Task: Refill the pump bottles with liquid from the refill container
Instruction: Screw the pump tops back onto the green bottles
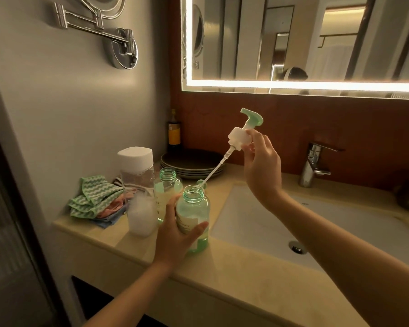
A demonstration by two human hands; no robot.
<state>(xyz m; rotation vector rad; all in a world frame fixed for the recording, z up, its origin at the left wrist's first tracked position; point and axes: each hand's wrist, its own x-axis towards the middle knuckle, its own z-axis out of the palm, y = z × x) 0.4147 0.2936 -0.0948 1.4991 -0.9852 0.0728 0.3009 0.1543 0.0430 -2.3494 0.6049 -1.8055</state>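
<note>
left hand (175, 234) wraps the open pump bottle (195, 215), steadying it on the counter (246, 274). right hand (261, 166) above pinches the pump head (240, 136), its dip tube (216, 167) angled down toward the mouth — likely so drips fall in. a white-capped container (135, 161) stands beyond the left hand.

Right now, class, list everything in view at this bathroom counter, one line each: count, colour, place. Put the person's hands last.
counter: one, beige, foreground
sink: one, white, set in counter
tap: one, chrome, behind sink
front pump bottle: one, clear green, open, left of sink
rear pump bottle: one, clear green, open, behind it
pump head: one, white and green, above front pump bottle
white-capped container: one, clear, left of rear pump bottle
cloths: pile, green-white on top, counter's far left
plates: one stack, dark, counter's back
dark bottle: one, yellow label, back corner
left hand: one, grips front pump bottle
right hand: one, pinches pump head
</note>
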